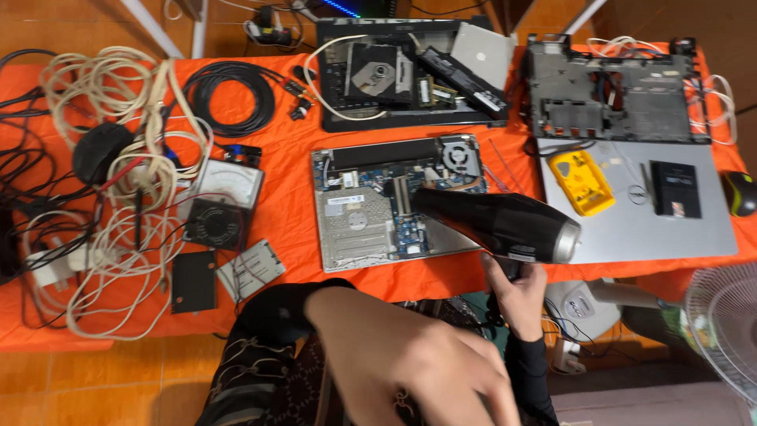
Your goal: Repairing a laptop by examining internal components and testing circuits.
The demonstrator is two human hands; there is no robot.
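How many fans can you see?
3. A small black fan sits left of the opened laptop, a cooling fan sits inside that laptop's top corner, and a white standing fan is at bottom right. Others may be hidden.

On my orange table (284,170) I see tangled white cables (118,197) at the left, a black coil (234,96) beside them, and a meter (231,183) with a small fan (213,225) touching it. A yellow multimeter (581,182) lies on a silver lid (639,213); a mouse (740,193) sits at the far right.
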